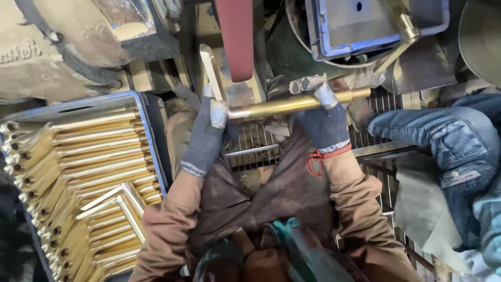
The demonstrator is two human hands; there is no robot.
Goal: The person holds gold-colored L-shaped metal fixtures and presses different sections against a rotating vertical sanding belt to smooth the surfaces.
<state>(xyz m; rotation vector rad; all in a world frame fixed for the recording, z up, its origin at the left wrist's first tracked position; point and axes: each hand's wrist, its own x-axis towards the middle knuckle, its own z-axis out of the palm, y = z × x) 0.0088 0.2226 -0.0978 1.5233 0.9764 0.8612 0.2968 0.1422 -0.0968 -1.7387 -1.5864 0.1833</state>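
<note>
Grimy workshop machinery filled the background, with a dark red sanding belt (236,39) running down from the top. Below it, over a metal grate (250,143), both gloved hands gripped a bent brass tube (282,106). The left hand (206,138) was closed around the tube's elbow, the right hand (321,117) wrapped around its straight length. At the left edge a blue tray (148,136) held many similar brass tubes (83,172). Another person's denim-clad leg (449,143) was at the right.
</note>
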